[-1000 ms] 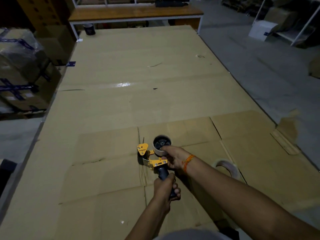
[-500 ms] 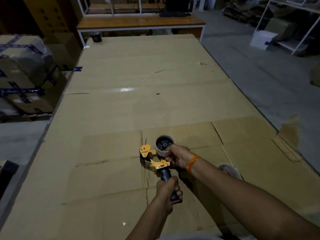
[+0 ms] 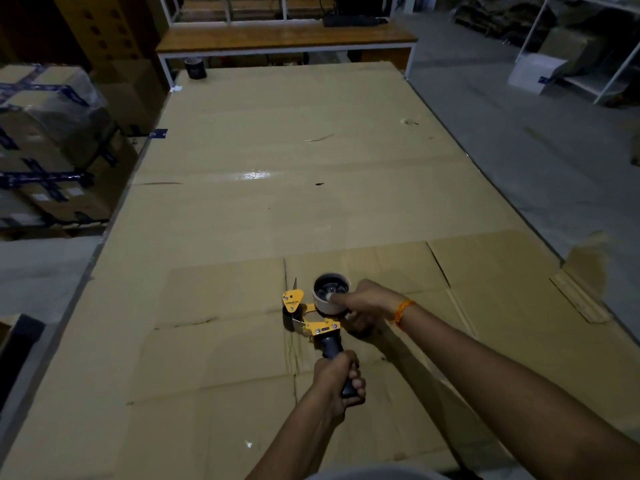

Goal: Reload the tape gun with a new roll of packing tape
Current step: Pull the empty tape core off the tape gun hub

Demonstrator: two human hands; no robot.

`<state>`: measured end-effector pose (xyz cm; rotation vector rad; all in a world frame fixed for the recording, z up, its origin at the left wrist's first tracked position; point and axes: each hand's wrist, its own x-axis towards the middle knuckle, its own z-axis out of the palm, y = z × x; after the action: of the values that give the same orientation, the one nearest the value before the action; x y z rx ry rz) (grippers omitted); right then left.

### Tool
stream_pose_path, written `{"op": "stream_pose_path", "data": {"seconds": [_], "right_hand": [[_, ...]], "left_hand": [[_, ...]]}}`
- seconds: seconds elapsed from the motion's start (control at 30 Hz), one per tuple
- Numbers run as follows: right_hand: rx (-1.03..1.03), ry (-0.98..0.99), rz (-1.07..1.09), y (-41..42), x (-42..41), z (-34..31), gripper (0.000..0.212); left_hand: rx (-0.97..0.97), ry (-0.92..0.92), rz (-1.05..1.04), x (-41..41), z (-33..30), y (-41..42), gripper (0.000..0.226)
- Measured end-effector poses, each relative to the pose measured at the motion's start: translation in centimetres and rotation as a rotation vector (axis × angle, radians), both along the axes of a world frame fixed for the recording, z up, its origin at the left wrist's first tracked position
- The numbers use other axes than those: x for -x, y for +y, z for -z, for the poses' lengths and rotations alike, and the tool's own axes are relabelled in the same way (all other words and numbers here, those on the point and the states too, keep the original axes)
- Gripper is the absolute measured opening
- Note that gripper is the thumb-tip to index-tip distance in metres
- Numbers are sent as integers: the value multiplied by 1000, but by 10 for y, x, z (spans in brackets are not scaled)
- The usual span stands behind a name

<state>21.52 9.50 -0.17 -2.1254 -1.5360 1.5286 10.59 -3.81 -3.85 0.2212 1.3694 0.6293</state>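
Low over the near part of a cardboard-covered table (image 3: 277, 209), the person holds a yellow tape gun (image 3: 320, 325) with both hands. The left hand (image 3: 337, 381) is wrapped tightly around the dark handle, fingers curled all the way round, so most of the grip is hidden and only its upper part shows between the fist and the yellow frame. The right hand (image 3: 367, 304) reaches in from the right and closes on the roll on the gun (image 3: 330, 296), thumb lying across its pale side wall; the other fingers pass behind and below the roll and cannot be seen. An orange band (image 3: 403, 311) circles that wrist.

The roll sits on the gun's hub, its dark core facing up toward the camera. In this dim light it is hard to tell whether it is a full roll or a nearly spent one. The yellow guard plate at the gun's front carries lettering too small to read, and the blade area beneath it is lost in shadow. Whether the gun touches the cardboard or is held just above it cannot be told.

At the table's far left corner stands a small dark cylinder (image 3: 195, 68), too distant to identify. Off the left edge, wrapped cartons (image 3: 52, 140) with blue strapping are cut by the frame. Both forearms run out of the bottom edge.
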Motion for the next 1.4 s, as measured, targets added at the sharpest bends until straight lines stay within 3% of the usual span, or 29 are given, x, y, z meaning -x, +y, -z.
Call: {"op": "stream_pose_path", "data": {"seconds": [0.07,0.17,0.2,0.23,0.33,0.4,0.57,0.77,0.83,0.97,1.2,1.4], "right_hand": [[-107,-88,-230,11,-8,-6,59],[-329,-165,-415,21,-5,2,114],[-387,-141,-423,20,-1,8,121],[-437,-94,-417,19,6,15,118],[-563,140,-280,10,15,30,80],[-633,199,-203,2,10,37,71],[-629,247,-374,18,-6,31,74],[-523,151,-633,50,-10,5,79],[-578,159,-592,46,-3,5,76],[-784,155,-235,16,21,23,70],[-734,230,-578,44,-7,2,72],[-728,173,-378,25,8,26,73]], "left_hand": [[2,-13,-9,1,0,-2,31],[21,-31,-6,1,1,0,31],[19,-36,1,1,1,0,31],[16,-51,-11,2,0,2,33],[11,-65,-23,5,-2,4,35],[33,-66,7,6,-2,0,35],[53,-66,37,7,-5,3,38],[54,-67,15,7,-1,4,42],[59,-53,10,7,-1,7,43],[77,-52,-11,8,0,14,41],[52,-41,8,7,1,9,41],[70,-54,-1,8,0,11,42]]}}
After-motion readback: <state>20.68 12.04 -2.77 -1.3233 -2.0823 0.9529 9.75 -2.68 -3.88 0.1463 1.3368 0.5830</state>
